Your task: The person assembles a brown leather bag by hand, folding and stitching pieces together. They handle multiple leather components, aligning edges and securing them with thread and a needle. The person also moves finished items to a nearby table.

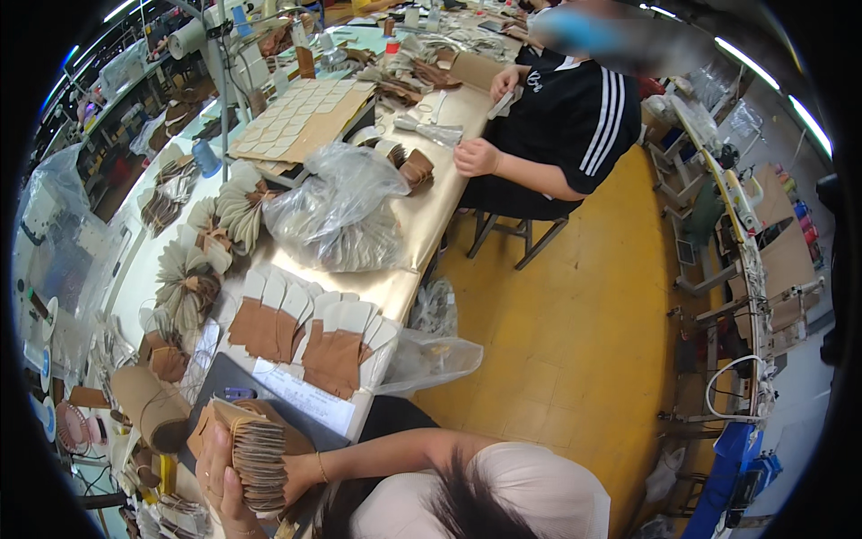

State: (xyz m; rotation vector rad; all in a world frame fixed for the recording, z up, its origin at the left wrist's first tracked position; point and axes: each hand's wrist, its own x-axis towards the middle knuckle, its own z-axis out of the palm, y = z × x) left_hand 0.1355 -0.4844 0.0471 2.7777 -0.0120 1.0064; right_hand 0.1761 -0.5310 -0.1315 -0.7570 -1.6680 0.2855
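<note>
My left hand (215, 463) is closed around one side of a thick stack of brown leather pieces (258, 463), its layered pale edges facing up. My right hand (301, 478) grips the other side, its fingers partly hidden behind the stack. Under and beside the stack lie a dark board (224, 377) and a printed paper sheet (310, 400). Just beyond the paper, brown and cream leather pieces (332, 355) are fanned out in two overlapping groups on the table. A large brown thread cone or roll (148, 406) lies left of my hands.
Bundles of cream pieces (189, 274) line the table's left side. A clear plastic bag (337, 202) of pieces sits mid-table, before a board of cream shapes (305, 117). A seated co-worker in a black shirt (575, 126) handles pieces at right. Plastic (431, 359) hangs off the table edge.
</note>
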